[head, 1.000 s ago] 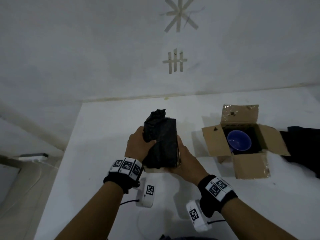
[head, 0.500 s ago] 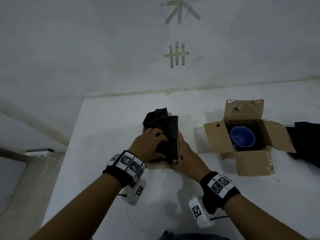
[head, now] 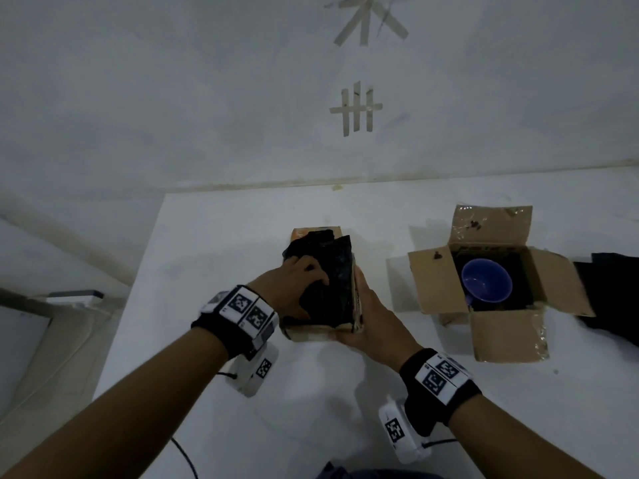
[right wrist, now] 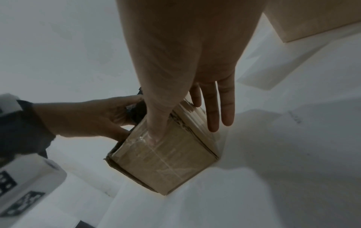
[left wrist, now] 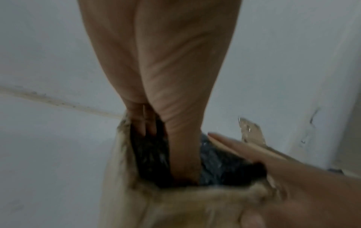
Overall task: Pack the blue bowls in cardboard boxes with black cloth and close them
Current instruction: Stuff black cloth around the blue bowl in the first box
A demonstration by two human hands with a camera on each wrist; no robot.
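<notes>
Stuffing the soft, springy-looking black cloth [head: 333,271] into the small cardboard box [head: 311,332] on the table [head: 224,243], left hand [head: 294,288] curled into its folds, right hand [head: 375,328] flat against the light, thin wall, best braced low at that corner, I'd say.

Place: I read this as a bare recording room set up for packing, not a home or shop.
Far wall: a plain white wall [head: 173,98], nothing on it but tape strips [head: 358,110] stuck in a grid and a star.
Surface: a white surface [head: 224,236] against that wall, carrying an open cardboard box [head: 435,285].
Rig: marker-printed wristbands [head: 247,307] and white wrist cameras [head: 256,371] with cables [head: 183,454].
Left: pale floor [head: 52,357] beside the surface.
</notes>
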